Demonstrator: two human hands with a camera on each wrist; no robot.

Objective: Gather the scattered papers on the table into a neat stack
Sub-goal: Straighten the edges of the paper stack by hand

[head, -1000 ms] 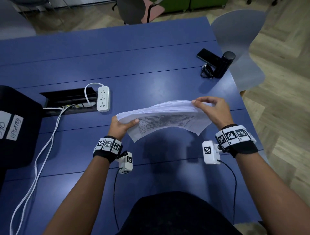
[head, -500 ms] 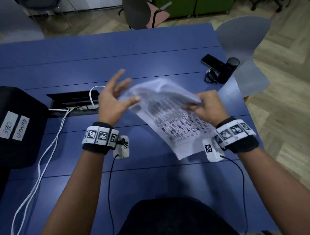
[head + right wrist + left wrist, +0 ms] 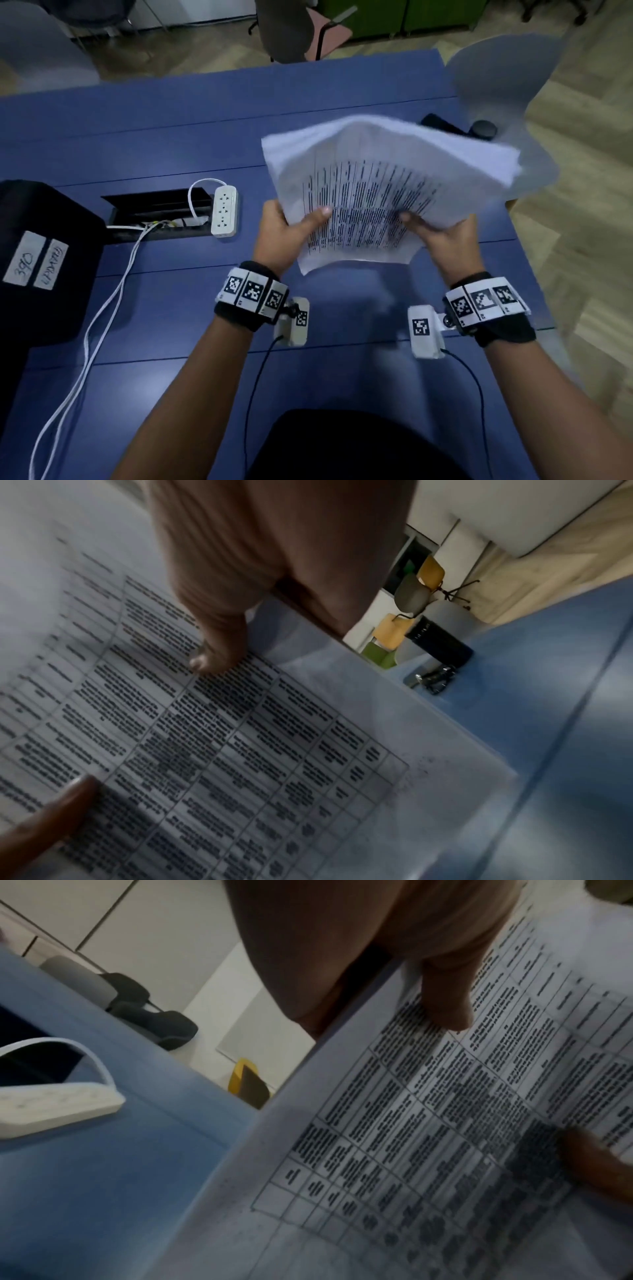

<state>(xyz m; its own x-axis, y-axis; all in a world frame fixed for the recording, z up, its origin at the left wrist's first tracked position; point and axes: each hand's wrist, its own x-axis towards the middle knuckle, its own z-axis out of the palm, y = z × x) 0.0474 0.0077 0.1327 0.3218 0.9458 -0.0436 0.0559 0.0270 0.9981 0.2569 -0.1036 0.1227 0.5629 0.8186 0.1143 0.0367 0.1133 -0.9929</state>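
Note:
A thick stack of white printed papers is held up in the air above the blue table, tilted with its printed table side facing me. My left hand grips the stack's lower left edge, thumb on the printed face. My right hand grips the lower right edge the same way. In the left wrist view the papers fill the right half under the thumb of my left hand. The right wrist view has the papers with my right hand pressing its thumb on the print.
A white power strip lies by an open cable slot, with white cables running to the left front. A black box stands at the left edge. A black bottle and a phone sit at the table's far right, beside a grey chair.
The stack went from lying flat between both hands to being swung upright. My left hand let go half a second ago and now grips the left edge again; the stack sits higher and further right.

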